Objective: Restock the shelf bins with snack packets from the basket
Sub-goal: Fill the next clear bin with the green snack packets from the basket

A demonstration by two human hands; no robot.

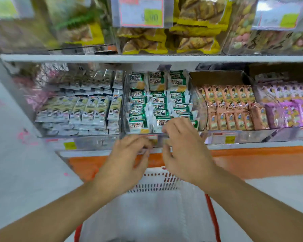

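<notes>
From the head camera we look down on a clear plastic bin (124, 102) packed with glossy, crinkled green-and-white snack packets (156, 102), flat little pillows standing in three rows nearly up to the bin's front lip. Our left hand (128, 158) sits just below that lip, fingers curled loosely inward at the price-label strip (152, 137); motion blur keeps us from telling whether anything is pinched there. Our right hand (185, 147) reaches over the front edge, fingertips spread and resting on the nearest packets, and we cannot tell if it grips one. Left of this bin lies a bin of grey-and-olive packets (87, 109), right of it peach-coloured packets (229, 105) and then lilac ones (287, 109), each walled off by thin transparent dividers. A white shelf board (94, 58) runs close above, leaving a shallow gap over the packets. On it stand yellow-edged bags (164, 41) of brown pieces. Below our forearms is the red-and-white slotted basket (157, 182), lined with soft translucent plastic, directly before the orange shelf base (252, 163).
</notes>
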